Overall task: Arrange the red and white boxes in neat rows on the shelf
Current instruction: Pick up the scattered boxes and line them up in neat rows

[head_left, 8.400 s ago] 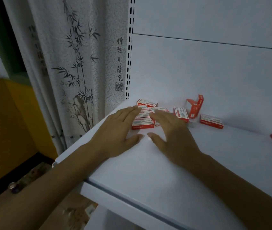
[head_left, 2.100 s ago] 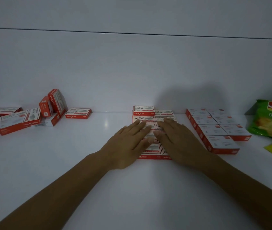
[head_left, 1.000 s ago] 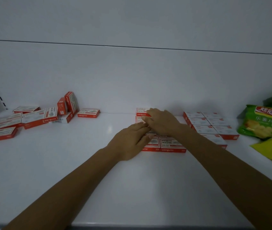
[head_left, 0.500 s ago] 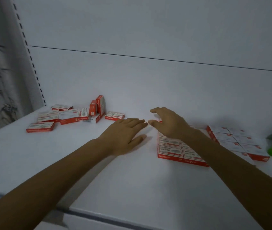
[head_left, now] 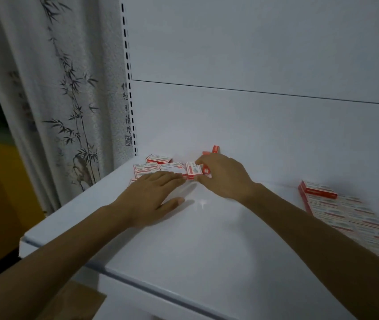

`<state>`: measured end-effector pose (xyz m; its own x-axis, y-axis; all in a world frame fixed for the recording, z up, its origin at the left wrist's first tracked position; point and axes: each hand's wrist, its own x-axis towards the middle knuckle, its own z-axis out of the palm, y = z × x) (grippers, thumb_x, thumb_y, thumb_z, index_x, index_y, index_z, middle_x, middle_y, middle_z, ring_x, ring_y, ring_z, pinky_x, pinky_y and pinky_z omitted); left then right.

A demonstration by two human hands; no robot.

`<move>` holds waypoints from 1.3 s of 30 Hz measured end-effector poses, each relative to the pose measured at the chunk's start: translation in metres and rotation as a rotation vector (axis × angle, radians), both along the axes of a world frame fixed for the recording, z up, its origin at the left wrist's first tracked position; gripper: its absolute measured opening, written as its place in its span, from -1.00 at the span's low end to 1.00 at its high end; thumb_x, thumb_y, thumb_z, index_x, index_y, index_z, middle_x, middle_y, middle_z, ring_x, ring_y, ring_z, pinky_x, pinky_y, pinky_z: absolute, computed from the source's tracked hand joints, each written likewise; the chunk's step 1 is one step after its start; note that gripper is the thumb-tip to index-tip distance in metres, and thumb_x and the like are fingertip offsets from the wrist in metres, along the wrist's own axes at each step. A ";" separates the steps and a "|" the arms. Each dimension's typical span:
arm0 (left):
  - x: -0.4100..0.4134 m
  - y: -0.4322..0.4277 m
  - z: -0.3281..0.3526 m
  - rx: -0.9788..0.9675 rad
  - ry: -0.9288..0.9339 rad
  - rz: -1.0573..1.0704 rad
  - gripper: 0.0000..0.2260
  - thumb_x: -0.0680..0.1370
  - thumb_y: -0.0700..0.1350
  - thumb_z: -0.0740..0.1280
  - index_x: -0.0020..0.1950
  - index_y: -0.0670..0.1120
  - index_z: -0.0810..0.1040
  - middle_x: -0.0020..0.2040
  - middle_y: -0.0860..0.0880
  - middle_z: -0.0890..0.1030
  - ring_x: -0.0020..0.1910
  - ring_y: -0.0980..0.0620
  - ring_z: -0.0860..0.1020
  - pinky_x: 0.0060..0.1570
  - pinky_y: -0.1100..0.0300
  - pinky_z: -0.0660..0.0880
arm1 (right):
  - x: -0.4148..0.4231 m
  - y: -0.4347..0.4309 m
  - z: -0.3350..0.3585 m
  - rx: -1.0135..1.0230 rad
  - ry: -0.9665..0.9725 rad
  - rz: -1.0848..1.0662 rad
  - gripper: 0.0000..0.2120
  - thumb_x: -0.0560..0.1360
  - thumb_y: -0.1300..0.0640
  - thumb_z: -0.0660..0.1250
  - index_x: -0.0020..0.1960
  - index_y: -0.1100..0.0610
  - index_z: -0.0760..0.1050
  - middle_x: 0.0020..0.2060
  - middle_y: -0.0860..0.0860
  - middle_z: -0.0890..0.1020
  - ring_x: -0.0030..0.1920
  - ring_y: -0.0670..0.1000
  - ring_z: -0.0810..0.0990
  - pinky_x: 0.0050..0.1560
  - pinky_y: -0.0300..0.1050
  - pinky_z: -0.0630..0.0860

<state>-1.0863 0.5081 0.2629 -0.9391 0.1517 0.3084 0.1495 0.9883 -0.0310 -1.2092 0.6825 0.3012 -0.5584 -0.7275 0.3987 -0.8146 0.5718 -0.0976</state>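
- Brown paper (head_left: 75,301) lay nearest, at 7 o'clock in the view, below the front lip of the shelf (head_left: 207,250).
- White and bare, the front stretch of that shelf was crossed by two forearms reaching in from 7 and 4 o'clock.
- At 3 o'clock the arranged block of boxes (head_left: 350,215) lay flat in tight rows, red edges touching. It ran out of view to the right, well apart from both hands.
- Just left of centre the left hand (head_left: 151,195) lay palm down on the shelf, fingers straight and together, thumb spread toward 3 o'clock, holding nothing. Its fingertips reached the near edge of the loose boxes (head_left: 151,168).
- At 1 o'clock from it the right hand (head_left: 225,176) was curled, with forefinger above and thumb below pinching a single box (head_left: 194,170). That box stood tipped, its white face toward the camera; through the blur it seemed to touch the loose ones beside it.
- The loose boxes lay flat at mixed angles near the shelf's left rear corner, several touching each other.
- Just beyond the right hand's knuckles, at 12 o'clock, only the red top of an upright box (head_left: 215,149) showed.
- Behind everything rose the pale back panel (head_left: 253,116), with a slotted upright (head_left: 128,77) at 11 o'clock and a bamboo-printed curtain (head_left: 68,100) at 10 o'clock.
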 end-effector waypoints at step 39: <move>-0.005 -0.020 -0.012 0.654 0.321 -0.149 -0.80 0.48 0.01 0.39 0.08 0.04 0.50 -0.03 0.13 0.62 -0.12 0.18 0.54 -0.20 0.30 0.47 | 0.066 -0.013 -0.029 -0.953 -1.410 0.092 -0.68 0.41 0.09 0.29 0.16 0.09 0.50 -0.01 0.07 0.67 0.01 0.11 0.65 0.02 -0.08 0.60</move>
<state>-1.0909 0.4879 0.2508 -0.7716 -0.0380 0.6350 0.3658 0.7901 0.4918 -1.1435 0.6692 0.2718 -0.8062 -0.5895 -0.0505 0.1723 -0.1522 -0.9732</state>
